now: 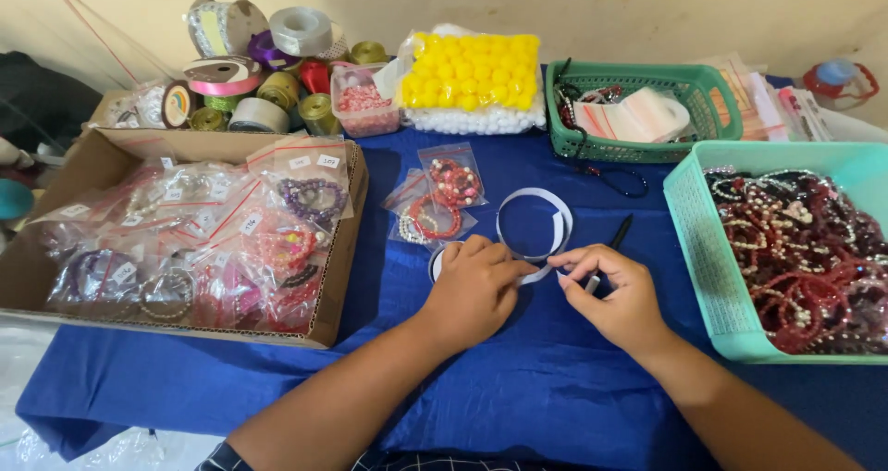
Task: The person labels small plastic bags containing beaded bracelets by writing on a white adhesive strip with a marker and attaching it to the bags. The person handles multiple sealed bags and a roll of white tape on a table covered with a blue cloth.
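Observation:
My left hand [474, 289] rests on the blue cloth [518, 388], fingers curled over a roll of white ribbon whose edge shows at its left. A loose loop of that white ribbon [535, 223] curls up behind both hands. My right hand [618, 293] pinches the ribbon's end between thumb and forefinger, right next to the left hand's fingertips. A black pen [618, 233] lies just beyond the right hand. Small clear bags with red bead bracelets [438, 203] lie just above my left hand.
A cardboard box [344, 258] of bagged bracelets stands at left. A mint basket [703, 267] full of dark red and pearl bracelets stands at right. Behind are ribbon spools [264, 59], a bag of yellow balls [472, 71] and a green basket [638, 147].

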